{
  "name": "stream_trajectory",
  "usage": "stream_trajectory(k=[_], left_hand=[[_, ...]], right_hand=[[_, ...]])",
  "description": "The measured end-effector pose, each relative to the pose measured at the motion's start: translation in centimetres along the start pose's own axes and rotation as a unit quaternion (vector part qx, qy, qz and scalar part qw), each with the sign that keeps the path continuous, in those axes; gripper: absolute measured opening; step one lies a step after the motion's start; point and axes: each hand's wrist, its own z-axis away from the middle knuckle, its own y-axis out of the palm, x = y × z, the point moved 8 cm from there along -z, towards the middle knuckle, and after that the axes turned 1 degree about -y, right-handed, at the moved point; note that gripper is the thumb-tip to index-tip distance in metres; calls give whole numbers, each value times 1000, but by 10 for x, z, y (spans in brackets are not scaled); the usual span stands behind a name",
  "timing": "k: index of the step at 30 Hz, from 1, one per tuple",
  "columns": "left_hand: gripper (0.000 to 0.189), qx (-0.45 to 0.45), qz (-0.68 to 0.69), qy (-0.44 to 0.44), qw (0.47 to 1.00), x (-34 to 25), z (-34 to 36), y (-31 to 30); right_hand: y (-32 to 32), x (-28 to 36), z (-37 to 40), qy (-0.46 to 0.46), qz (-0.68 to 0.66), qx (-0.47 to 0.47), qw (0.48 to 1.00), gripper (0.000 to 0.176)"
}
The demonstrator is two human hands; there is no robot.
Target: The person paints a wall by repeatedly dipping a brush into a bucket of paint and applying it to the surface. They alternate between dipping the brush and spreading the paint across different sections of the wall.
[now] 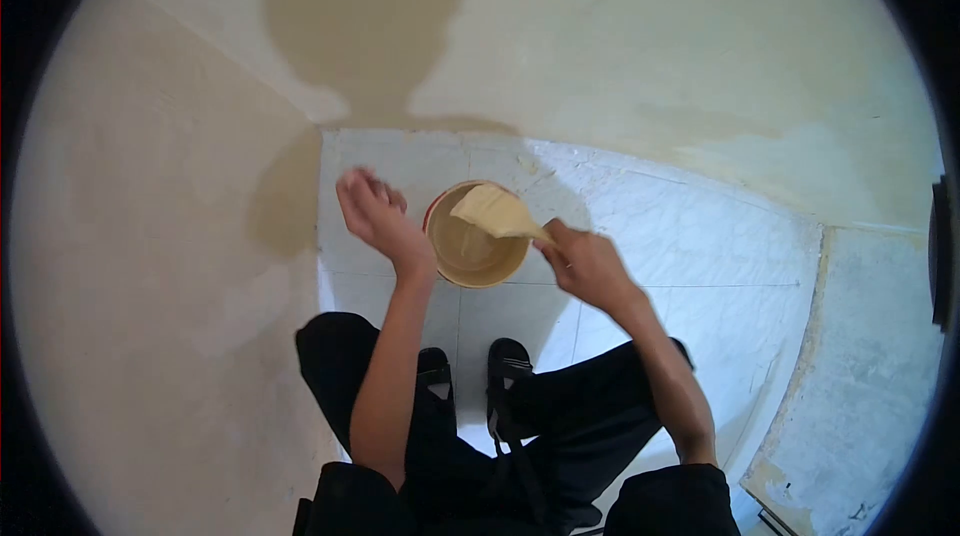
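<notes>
My right hand [585,264] grips the handle of a putty knife [495,211]. Thick cream-coloured paste covers its broad end, which is over the bucket. Below it, the round bucket [478,273] stands upright on the floor, with a bit of red showing on its outer left side. Its inside is coated in the same cream colour, and the putty knife hides part of it. My left hand [375,211] is raised just left of the bucket, slightly blurred. Its fingers are curled in, and I see nothing in them.
Pale tiles cover the floor [690,236], bordered by cream plastered walls [640,36] ahead and to the left [170,236]. My black shoes [510,356] are close behind the bucket, between my bent knees. At the far right edge is a dark object [940,254].
</notes>
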Motion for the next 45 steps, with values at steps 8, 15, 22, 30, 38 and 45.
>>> stream_trajectory(k=[8,15,22,30,38,45], left_hand=[[32,244,-331,127,903,-121,76,-18],[27,282,-620,98,726,-304,172,-98],[32,85,-498,107,856,-428,217,-144],[21,252,-414,96,870,-518,213,-76],[19,193,-505,17,841,-522,233,-162],[27,175,-569,73,800,-493,257,-276]], right_hand=[[-125,64,116,126,-212,-32,969,23],[-265,210,223,205,-447,-168,855,21],[-361,287,261,189,-434,-244,846,14],[-488,374,233,77,-359,-406,837,19],[-601,445,157,-34,-366,-453,812,22],[-679,459,87,-96,-384,-522,755,22]])
